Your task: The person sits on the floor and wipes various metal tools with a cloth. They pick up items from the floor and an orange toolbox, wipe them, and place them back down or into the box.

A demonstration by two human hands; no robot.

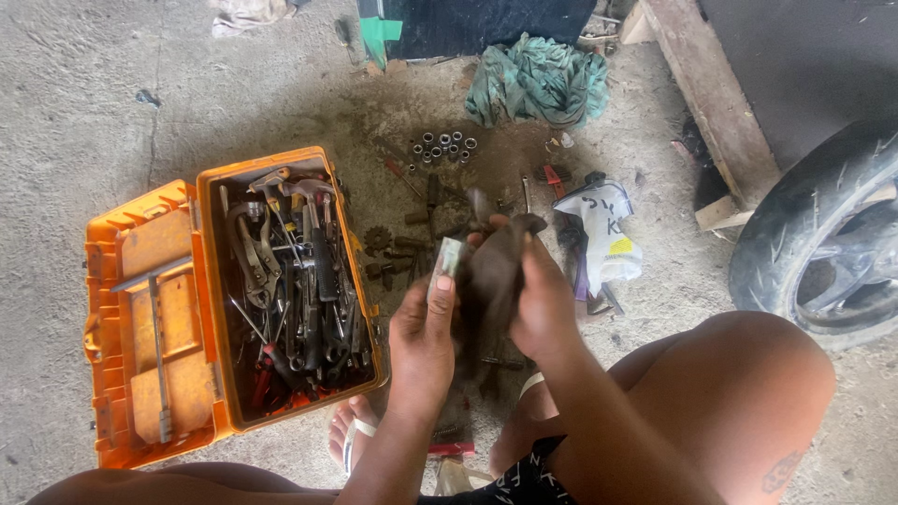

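Observation:
My left hand (423,339) grips a small pale metal part (446,259) between thumb and fingers, held upright in front of me. My right hand (543,301) clutches a dark greasy rag (491,271) that is pressed against that part. Both hands are close together above the concrete floor, between my knees. The rag hides most of the part and some of my right fingers.
An open orange toolbox (150,309) full of pliers, wrenches and screwdrivers lies at left. Several sockets (444,148), a sprocket (377,238) and loose tools lie on the oily floor ahead. A green cloth (538,79), a white plastic bag (603,229), a tyre (823,234) at right, a wooden beam (711,93).

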